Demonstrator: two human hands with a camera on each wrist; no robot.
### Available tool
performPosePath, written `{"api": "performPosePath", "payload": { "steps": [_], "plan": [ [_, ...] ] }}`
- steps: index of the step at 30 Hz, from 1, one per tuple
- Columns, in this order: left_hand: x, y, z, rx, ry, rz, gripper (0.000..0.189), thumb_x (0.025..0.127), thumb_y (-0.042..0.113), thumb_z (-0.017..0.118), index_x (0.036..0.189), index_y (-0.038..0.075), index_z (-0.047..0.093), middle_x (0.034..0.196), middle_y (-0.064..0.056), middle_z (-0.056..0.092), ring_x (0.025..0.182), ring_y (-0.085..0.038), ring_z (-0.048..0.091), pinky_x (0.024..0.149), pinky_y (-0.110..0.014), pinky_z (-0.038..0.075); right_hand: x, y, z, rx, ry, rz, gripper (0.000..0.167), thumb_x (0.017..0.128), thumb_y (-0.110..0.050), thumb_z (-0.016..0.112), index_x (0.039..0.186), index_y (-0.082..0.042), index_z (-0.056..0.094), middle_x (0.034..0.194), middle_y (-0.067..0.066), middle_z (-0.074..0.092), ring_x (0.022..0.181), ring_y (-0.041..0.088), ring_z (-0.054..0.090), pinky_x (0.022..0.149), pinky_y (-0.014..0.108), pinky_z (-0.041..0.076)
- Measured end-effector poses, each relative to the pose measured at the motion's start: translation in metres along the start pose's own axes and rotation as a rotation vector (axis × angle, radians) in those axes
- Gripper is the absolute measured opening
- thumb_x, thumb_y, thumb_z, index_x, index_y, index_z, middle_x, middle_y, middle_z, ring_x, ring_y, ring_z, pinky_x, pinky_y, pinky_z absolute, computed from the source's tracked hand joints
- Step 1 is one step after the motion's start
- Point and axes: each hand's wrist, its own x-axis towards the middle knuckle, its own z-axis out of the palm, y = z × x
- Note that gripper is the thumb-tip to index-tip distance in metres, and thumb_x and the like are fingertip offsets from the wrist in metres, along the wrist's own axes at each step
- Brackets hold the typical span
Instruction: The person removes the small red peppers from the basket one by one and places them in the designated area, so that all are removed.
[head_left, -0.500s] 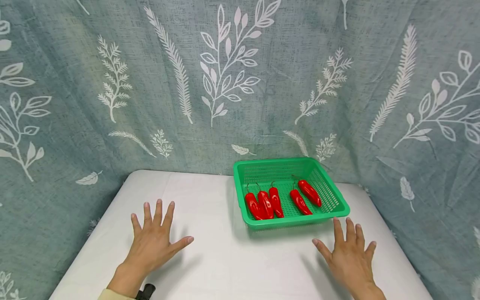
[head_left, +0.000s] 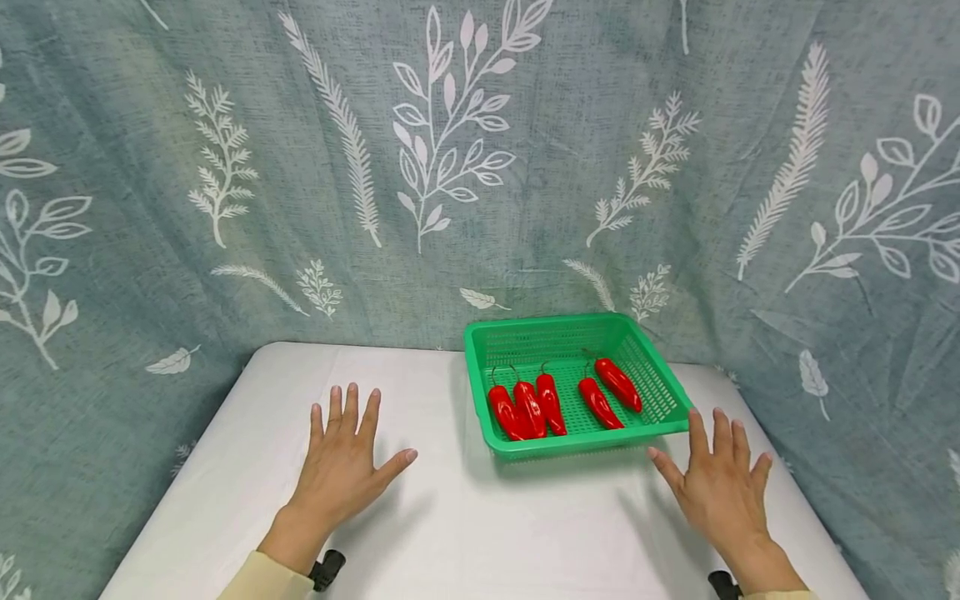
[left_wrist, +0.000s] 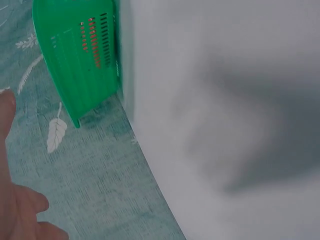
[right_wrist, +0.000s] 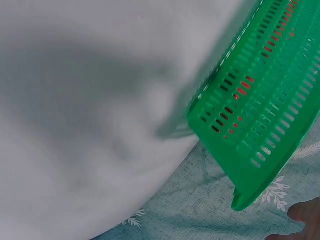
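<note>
Several red chili peppers [head_left: 598,403] with thin stems lie in a green plastic basket [head_left: 585,446] at the back right of the table. To the basket's left my left hand [head_left: 341,467] hovers over the table with fingers straight and spread, holding nothing. My right hand [head_left: 720,492] is spread too, near the basket's front right corner; its fingertips appear close to the rim, and I cannot tell whether they touch. Through the slots of the basket wall [right_wrist: 255,115], bits of red show in the right wrist view. Part of my left hand [left_wrist: 20,210] shows at the left wrist view's edge.
A white cloth covers the table [head_left: 495,525], with shadows of both hands on it. Behind and beside it hangs a grey-green curtain [head_left: 540,233] with white leaf prints, close to the basket's back.
Both hands have moved forward and to the right, with more of the sleeves and wrist straps in sight. The basket and the chili peppers stay in place.
</note>
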Motion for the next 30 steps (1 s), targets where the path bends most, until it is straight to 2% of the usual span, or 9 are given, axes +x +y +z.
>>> {"api": "performPosePath", "payload": {
  "steps": [5,11,18,22,30],
  "plan": [
    [0.015,0.021,0.007,0.001,0.009,0.018,0.104,0.096,0.076,0.055,0.168,0.008,0.026,0.174,-0.027,0.013,0.163,-0.047,0.002,0.130,-0.067,0.002,0.018,0.006,-0.001,-0.004,-0.023,-0.022,0.094,0.104,-0.068,0.050,0.164,0.000,0.028,0.163,0.039,0.021,0.152,0.063,0.014,0.107,0.093,0.003],
    [0.031,0.055,0.017,0.009,0.005,0.062,0.103,0.096,0.078,0.052,0.168,0.009,0.027,0.174,-0.025,0.015,0.163,-0.044,0.003,0.131,-0.066,0.001,0.038,0.012,-0.003,-0.006,-0.026,-0.062,0.092,0.104,-0.067,0.049,0.164,-0.001,0.027,0.164,0.038,0.021,0.155,0.061,0.009,0.112,0.090,0.001],
    [0.047,0.090,0.028,0.030,-0.057,0.085,0.104,0.094,0.084,0.046,0.170,0.016,0.024,0.176,-0.019,0.012,0.161,-0.050,0.000,0.124,-0.078,0.001,0.056,0.018,-0.003,-0.017,-0.057,-0.070,0.094,0.103,-0.072,0.045,0.166,-0.004,0.025,0.169,0.033,0.017,0.158,0.057,0.003,0.110,0.091,-0.002],
    [0.054,0.103,0.034,0.047,-0.076,0.093,0.105,0.093,0.086,0.043,0.170,0.018,0.023,0.177,-0.018,0.012,0.161,-0.051,0.000,0.122,-0.080,0.002,0.061,0.023,0.000,-0.028,-0.089,-0.074,0.095,0.103,-0.073,0.043,0.167,-0.006,0.024,0.170,0.033,0.015,0.158,0.058,0.000,0.109,0.092,-0.003],
    [0.061,0.120,0.045,0.036,-0.112,0.130,0.102,0.096,0.083,0.041,0.171,0.017,0.018,0.177,-0.018,0.012,0.164,-0.043,0.001,0.126,-0.075,0.000,0.066,0.032,0.007,-0.006,-0.174,-0.102,0.094,0.105,-0.072,0.039,0.170,-0.009,0.016,0.173,0.032,0.005,0.158,0.056,-0.005,0.111,0.089,-0.005]
  ]
}}
